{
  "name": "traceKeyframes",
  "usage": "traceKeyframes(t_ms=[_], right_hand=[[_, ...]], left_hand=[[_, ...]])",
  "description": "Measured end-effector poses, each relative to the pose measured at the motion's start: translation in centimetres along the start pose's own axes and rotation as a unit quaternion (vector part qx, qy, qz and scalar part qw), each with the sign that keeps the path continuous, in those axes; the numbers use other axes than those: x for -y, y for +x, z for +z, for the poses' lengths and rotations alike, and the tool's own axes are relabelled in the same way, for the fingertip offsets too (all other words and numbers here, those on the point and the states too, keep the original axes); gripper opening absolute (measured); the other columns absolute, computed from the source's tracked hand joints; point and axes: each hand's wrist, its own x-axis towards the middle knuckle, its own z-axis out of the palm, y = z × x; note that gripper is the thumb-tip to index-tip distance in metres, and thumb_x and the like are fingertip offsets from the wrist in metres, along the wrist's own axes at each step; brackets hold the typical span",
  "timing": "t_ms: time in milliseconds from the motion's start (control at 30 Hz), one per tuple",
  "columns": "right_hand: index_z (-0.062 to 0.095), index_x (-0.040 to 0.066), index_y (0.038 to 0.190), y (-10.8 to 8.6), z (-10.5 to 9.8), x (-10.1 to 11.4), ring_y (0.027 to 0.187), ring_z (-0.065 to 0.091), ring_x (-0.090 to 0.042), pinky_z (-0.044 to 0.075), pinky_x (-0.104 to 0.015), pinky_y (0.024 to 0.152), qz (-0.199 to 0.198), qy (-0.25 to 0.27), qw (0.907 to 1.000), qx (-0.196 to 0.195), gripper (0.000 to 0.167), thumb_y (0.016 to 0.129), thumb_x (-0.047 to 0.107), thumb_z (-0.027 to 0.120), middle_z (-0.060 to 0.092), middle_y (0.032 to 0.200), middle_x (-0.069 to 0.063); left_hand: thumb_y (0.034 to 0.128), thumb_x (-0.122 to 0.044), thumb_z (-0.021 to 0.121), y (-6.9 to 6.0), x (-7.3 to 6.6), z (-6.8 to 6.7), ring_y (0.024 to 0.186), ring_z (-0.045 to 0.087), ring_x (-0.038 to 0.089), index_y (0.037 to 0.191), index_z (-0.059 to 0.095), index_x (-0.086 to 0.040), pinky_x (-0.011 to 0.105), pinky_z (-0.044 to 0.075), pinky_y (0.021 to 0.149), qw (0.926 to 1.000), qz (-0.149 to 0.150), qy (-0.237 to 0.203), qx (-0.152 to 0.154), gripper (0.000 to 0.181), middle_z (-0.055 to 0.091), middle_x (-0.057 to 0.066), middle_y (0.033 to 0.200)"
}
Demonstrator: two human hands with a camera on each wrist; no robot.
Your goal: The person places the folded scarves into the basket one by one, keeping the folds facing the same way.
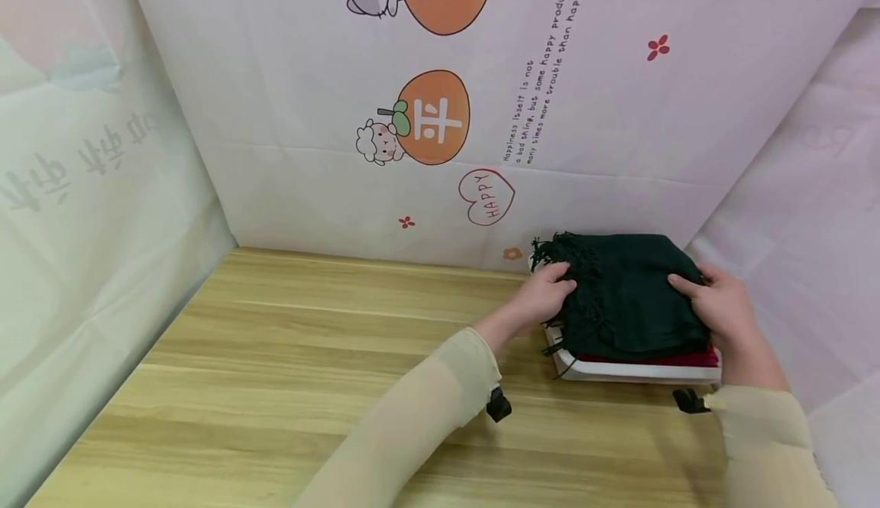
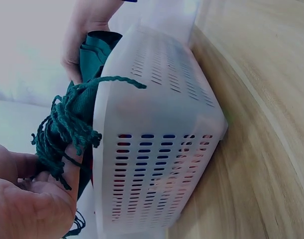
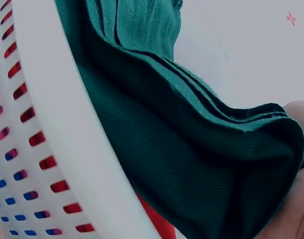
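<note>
A folded dark green scarf (image 1: 635,286) with a fringed end lies over a white slotted plastic basket (image 1: 639,376). My left hand (image 1: 536,296) grips the scarf's fringed left end, tassels (image 2: 67,124) hanging around its fingers in the left wrist view. At the opposite side, my right hand (image 1: 725,309) pinches the folded edge, thumb on top; its fingers beneath are hidden in the head view. Layered folds of the scarf (image 3: 191,144) show above the basket rim (image 3: 87,109) in the right wrist view. Red cloth (image 1: 701,357) peeks out under the scarf.
The basket stands on a wood-grain table (image 1: 275,386), near its back right corner. Printed white sheeting (image 1: 309,149) rises behind, with more sheeting on both sides. Blue and red show through the basket's slots (image 2: 147,164).
</note>
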Motion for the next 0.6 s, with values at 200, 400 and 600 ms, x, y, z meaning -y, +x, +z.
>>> traceKeyframes(t_ms=[200, 400, 600], right_hand=[[0.051, -0.010, 0.155, 0.47, -0.25, -0.66, 0.087, 0.058, -0.003, 0.056, -0.019, 0.071, -0.009, -0.005, 1.0000, 0.000, 0.072, 0.112, 0.046, 0.066, 0.060, 0.115, 0.007], [0.043, -0.012, 0.161, 0.62, -0.58, -0.59, 0.095, 0.054, -0.006, 0.053, -0.014, 0.072, -0.002, -0.008, 0.9998, 0.016, 0.077, 0.114, 0.047, 0.060, 0.052, 0.147, -0.030], [0.042, -0.012, 0.161, 0.84, -0.72, -0.80, 0.097, 0.054, -0.007, 0.053, -0.014, 0.072, 0.003, -0.007, 0.9997, 0.024, 0.078, 0.114, 0.048, 0.059, 0.046, 0.153, -0.033]], left_hand=[[0.1205, -0.025, 0.049, 0.20, 0.36, 0.20, 0.164, 0.033, 0.020, 0.173, 0.039, -0.009, 0.034, 0.033, 0.130, 1.0000, 0.004, -0.003, 0.004, 0.056, 0.038, 0.007, 0.178], [0.1207, -0.026, 0.048, 0.50, 0.35, 0.45, 0.164, 0.032, 0.019, 0.173, 0.038, -0.009, 0.033, 0.032, 0.130, 0.9999, 0.009, 0.000, 0.009, 0.056, 0.038, 0.006, 0.178], [0.1209, -0.024, 0.048, 0.78, 0.49, 0.73, 0.165, 0.031, 0.018, 0.173, 0.037, -0.008, 0.032, 0.031, 0.130, 0.9997, 0.012, 0.016, 0.014, 0.056, 0.037, 0.006, 0.179]])
